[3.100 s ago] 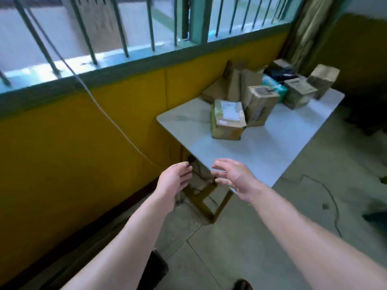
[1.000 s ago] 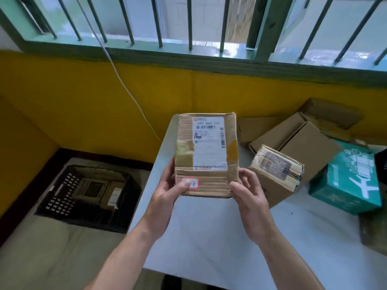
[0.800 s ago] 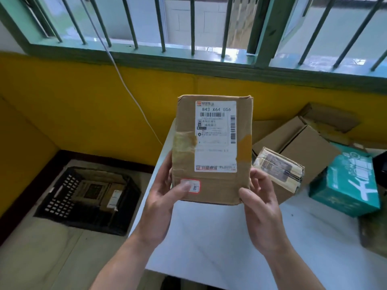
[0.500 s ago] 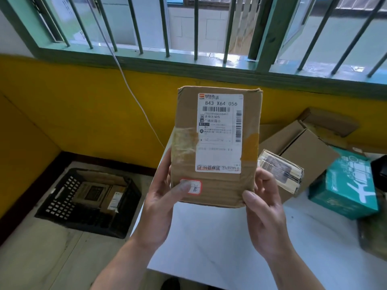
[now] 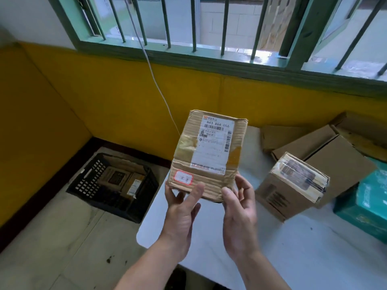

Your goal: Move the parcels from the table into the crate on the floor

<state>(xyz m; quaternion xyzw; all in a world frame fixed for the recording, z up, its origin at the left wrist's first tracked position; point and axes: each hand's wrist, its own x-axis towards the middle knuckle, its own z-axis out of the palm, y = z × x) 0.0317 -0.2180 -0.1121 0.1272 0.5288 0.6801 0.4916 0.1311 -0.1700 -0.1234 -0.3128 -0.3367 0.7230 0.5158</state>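
Note:
I hold a brown cardboard parcel with a white shipping label upright above the table's left edge. My left hand pinches its lower left edge, thumb in front and fingers behind. My right hand pinches the lower right corner the same way. On the floor to the left of the table sits the black plastic crate, with brown parcels inside. More parcels stay on the white table: a taped brown box, plain cardboard boxes and a teal box.
A yellow wall runs behind the table and the crate, with a barred green window above it. A white cable hangs down the wall. Grey floor lies in front of the crate.
The parcel has tipped away from me and shifted a little left toward the crate side. My hands now grip only its bottom edge instead of its sides.

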